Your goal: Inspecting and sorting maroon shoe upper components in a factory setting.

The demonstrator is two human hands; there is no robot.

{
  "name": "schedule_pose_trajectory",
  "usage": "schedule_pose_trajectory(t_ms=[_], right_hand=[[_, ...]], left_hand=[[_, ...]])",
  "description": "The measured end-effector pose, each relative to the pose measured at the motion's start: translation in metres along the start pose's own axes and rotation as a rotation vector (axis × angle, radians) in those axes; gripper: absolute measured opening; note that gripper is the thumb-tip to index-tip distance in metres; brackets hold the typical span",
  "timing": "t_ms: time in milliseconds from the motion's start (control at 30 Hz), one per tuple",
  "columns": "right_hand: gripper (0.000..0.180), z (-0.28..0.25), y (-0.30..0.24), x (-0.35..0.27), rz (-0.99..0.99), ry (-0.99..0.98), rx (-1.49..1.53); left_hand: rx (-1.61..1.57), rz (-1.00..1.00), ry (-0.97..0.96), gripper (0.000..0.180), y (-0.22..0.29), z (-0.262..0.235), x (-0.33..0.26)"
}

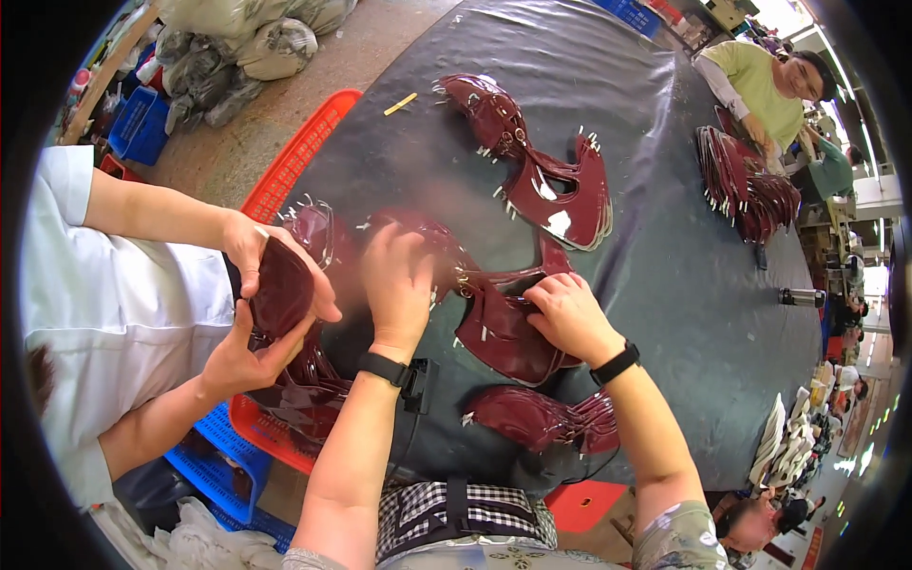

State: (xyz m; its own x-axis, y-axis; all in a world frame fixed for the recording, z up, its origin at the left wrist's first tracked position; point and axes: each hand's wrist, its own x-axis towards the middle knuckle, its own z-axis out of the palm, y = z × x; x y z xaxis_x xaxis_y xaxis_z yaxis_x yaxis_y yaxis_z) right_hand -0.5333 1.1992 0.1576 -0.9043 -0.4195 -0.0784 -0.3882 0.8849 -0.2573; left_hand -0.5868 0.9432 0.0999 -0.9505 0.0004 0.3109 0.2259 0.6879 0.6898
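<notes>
Hands (pixel 399 285) on dark table (pixel 684 275), workshop floor.

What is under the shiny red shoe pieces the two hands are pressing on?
Under the dark red shoe piece that the left hand and right hand press lies a dark grey table cover. The spot right beneath the hands and the piece is covered, so nothing more shows there.

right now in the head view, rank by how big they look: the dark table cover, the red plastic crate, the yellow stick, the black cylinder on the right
1. dark table cover
2. red plastic crate, partly hidden
3. black cylinder
4. yellow stick

The last two look close in size; the fisheye rim and distance make that order unsure.
</notes>
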Motion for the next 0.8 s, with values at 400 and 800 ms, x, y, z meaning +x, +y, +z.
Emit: schedule_pose_trajectory(t_ms=[400, 800], right_hand=[[0.05, 0.032, -0.024, 0.001, 0.068, 0.176, 0.303], [0.078, -0.019, -0.108, -0.169, 0.432, 0.115, 0.38]], left_hand=[[0.044, 0.049, -0.095, 0.039, -0.005, 0.002, 0.003], [-0.836, -0.757, -0.664, 0.019, 0.019, -0.099, -0.163]])
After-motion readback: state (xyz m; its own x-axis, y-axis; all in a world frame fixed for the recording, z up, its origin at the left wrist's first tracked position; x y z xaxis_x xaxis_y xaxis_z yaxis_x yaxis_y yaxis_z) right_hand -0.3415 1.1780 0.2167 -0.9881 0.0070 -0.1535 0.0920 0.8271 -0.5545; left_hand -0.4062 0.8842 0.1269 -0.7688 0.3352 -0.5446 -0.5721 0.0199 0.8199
